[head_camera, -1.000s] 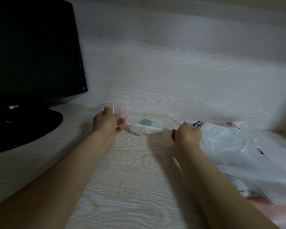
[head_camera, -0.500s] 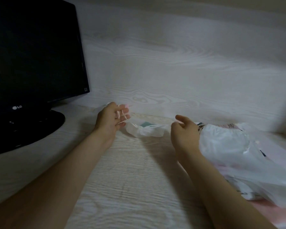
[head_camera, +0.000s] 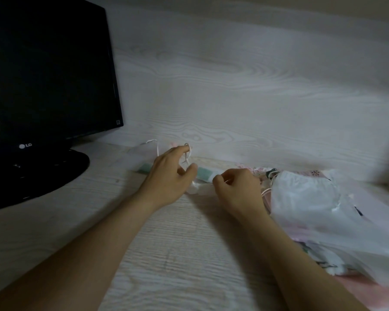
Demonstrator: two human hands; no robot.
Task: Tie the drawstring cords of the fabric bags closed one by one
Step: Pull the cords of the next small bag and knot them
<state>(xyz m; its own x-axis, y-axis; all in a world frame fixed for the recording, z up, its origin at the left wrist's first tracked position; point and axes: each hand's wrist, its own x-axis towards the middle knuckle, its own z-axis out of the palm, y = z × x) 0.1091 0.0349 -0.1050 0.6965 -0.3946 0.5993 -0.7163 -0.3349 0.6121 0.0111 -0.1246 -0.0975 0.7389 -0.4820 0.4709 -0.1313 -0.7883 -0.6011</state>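
**Black, White, Pink**

Shows black on the flat glossy monitor, whitewashed grain on the laminate desk top. Sets a mint-green patch against the sheer white fabric pouch; mixes white with pink florals in the heaped fabric bags.

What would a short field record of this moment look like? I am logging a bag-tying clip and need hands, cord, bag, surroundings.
surface: pale wood-grain desk
left hand: thin white cord looped over index finger
right hand: pinches the cord
bag: small sheer white fabric bag, teal item inside, lying between the hands
pile: white and pink fabric bags, right
backdrop: black LG monitor, left
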